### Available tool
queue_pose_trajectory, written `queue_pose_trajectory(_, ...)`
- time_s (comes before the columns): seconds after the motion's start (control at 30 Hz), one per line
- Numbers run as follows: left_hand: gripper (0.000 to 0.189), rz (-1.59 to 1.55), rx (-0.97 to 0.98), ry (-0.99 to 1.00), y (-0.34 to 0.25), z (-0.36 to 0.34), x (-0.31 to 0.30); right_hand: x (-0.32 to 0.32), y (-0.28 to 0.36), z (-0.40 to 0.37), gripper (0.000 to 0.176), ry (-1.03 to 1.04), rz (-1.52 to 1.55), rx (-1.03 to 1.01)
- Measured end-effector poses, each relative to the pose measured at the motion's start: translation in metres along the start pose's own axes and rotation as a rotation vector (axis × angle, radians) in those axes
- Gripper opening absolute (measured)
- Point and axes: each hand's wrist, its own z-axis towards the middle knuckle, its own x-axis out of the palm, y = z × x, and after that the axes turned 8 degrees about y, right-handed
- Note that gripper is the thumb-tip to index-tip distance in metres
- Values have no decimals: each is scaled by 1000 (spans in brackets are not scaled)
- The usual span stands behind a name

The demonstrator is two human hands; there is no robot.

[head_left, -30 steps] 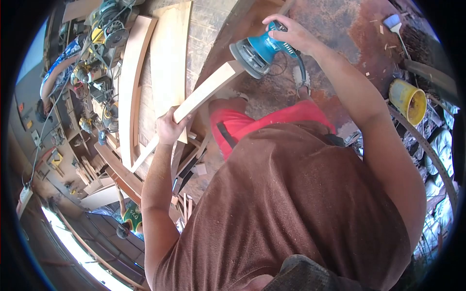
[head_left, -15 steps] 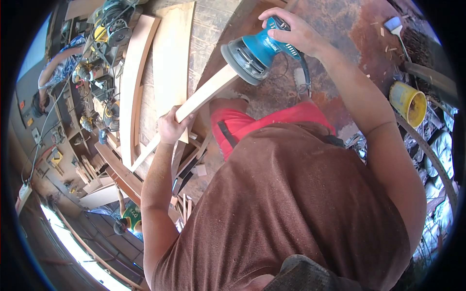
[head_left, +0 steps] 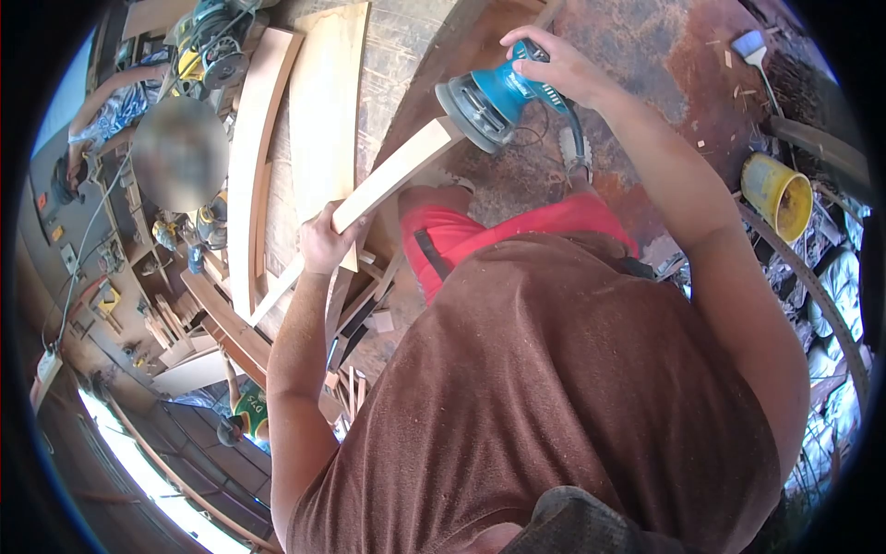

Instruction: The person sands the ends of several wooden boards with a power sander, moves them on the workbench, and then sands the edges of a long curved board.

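My right hand (head_left: pixel 563 69) is closed over the top of a blue sander (head_left: pixel 498 97), whose round grey pad sits right at the far end of a long pale wooden strip (head_left: pixel 401 175). The sander's cord drops from its back below my wrist. Around the middle of the strip my left hand (head_left: pixel 328 240) is wrapped, thumb on the upper side. The strip slants from the sander down to the lower left, where its near end lies by a curved board (head_left: pixel 258 166). A wide flat board (head_left: pixel 328 120) rests on the workbench (head_left: pixel 392 55) beyond my left hand.
Power tools (head_left: pixel 217 46) and a cluttered shelf stand at the left. A person (head_left: pixel 120 111) is at the upper left, and another in a green shirt (head_left: pixel 249 411) at the lower left. A yellow bucket (head_left: pixel 771 194) and a brush (head_left: pixel 752 48) are at the right.
My right hand and the sander have shifted slightly right and up, baring more of the strip's end. My left hand holds its place. The upper-left person has moved a little.
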Motion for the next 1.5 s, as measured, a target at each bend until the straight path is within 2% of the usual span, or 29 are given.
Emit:
queue_pose_trajectory(0.2, 41, 31, -43, 24, 8, -1, 1, -7, -44, 13, 40, -18, 62, 67)
queue_pose_trajectory(0.3, 39, 18, -42, 2, 2, 1, -1, -24, -71, 9, 51, -172, -302, 25)
queue_pose_trajectory(0.43, 37, 4, -51, 5, -3, 2, -3, -60, -81, -27, 48, -229, -464, 105)
queue_pose_trajectory(0.47, 39, 1, -54, 21, -6, 2, -6, -67, -79, -41, 48, -255, -503, 148)
queue_pose_trajectory(0.53, 46, -26, -41, 9, -7, 1, -9, -86, -98, -67, 46, -354, -694, 107)
queue_pose_trajectory(0.57, 50, -12, -72, 21, -8, 0, -11, -99, -129, -78, 49, -410, -752, 157)
queue_pose_trajectory(0.6, 53, -1, -102, 16, -8, -1, -11, -100, -120, -98, 48, -449, -774, 162)
queue_pose_trajectory(0.63, 58, -69, -40, -37, 10, -3, 1, -98, -92, -112, 46, -426, -756, 322)
queue_pose_trajectory(0.67, 62, 32, -107, 104, 13, -3, -7, -95, -65, -120, 48, -468, -833, 452)
queue_pose_trajectory(0.7, 64, -24, -15, 12, 22, -2, -1, -109, -82, -132, 52, -512, -825, 349)
queue_pose_trajectory(0.73, 61, -162, -43, 72, -3, -4, -24, -118, -87, -146, 55, -500, -753, 429)
queue_pose_trajectory(0.77, 55, -130, -70, 62, -1, -6, -23, -110, -87, -160, 55, -620, -801, 509)
queue_pose_trajectory(0.8, 55, -143, -59, 18, 0, -8, -22, -116, -107, -175, 54, -682, -862, 455)
queue_pose_trajectory(0.87, 49, -348, -80, -21, 4, -4, -20, -113, -94, -194, 54, -720, -819, 649)
queue_pose_trajectory(0.9, 40, -410, -55, -91, 4, -2, -15, -119, -102, -205, 55, -729, -843, 694)
queue_pose_trajectory(0.93, 40, -416, -36, -104, -3, 2, -15, -123, -106, -216, 56, -737, -864, 748)
queue_pose_trajectory(1.0, 30, -504, 17, -266, -26, 11, -14, -130, -99, -234, 57, -751, -859, 802)
queue_pose_trajectory(1.03, 30, -514, 33, -273, -39, 18, -13, -132, -93, -244, 58, -746, -842, 864)
queue_pose_trajectory(1.1, 18, -570, 175, -478, -71, 35, -16, -134, -84, -259, 58, -757, -860, 907)
queue_pose_trajectory(1.13, 18, -581, 183, -490, -88, 42, -21, -136, -79, -263, 58, -747, -868, 952)
queue_pose_trajectory(1.2, 14, -692, 351, -510, -123, 51, -35, -135, -67, -269, 58, -764, -889, 968)
queue_pose_trajectory(1.23, 14, -704, 344, -515, -137, 56, -40, -135, -64, -275, 58, -772, -894, 996)
queue_pose_trajectory(1.3, 14, -740, 641, -486, -160, 67, -53, -143, -74, -280, 58, -763, -896, 1000)
queue_pose_trajectory(1.33, 14, -751, 632, -492, -172, 69, -64, -148, -77, -282, 58, -759, -887, 1003)
queue_pose_trajectory(1.4, 17, -781, 813, -409, -196, 66, -89, -142, -68, -276, 59, -766, -914, 984)
queue_pose_trajectory(1.43, 17, -796, 802, -412, -205, 63, -100, -138, -64, -273, 59, -780, -926, 959)
queue_pose_trajectory(1.5, 19, -963, 1021, -214, -224, 55, -124, -141, -67, -269, 59, -768, -957, 920)
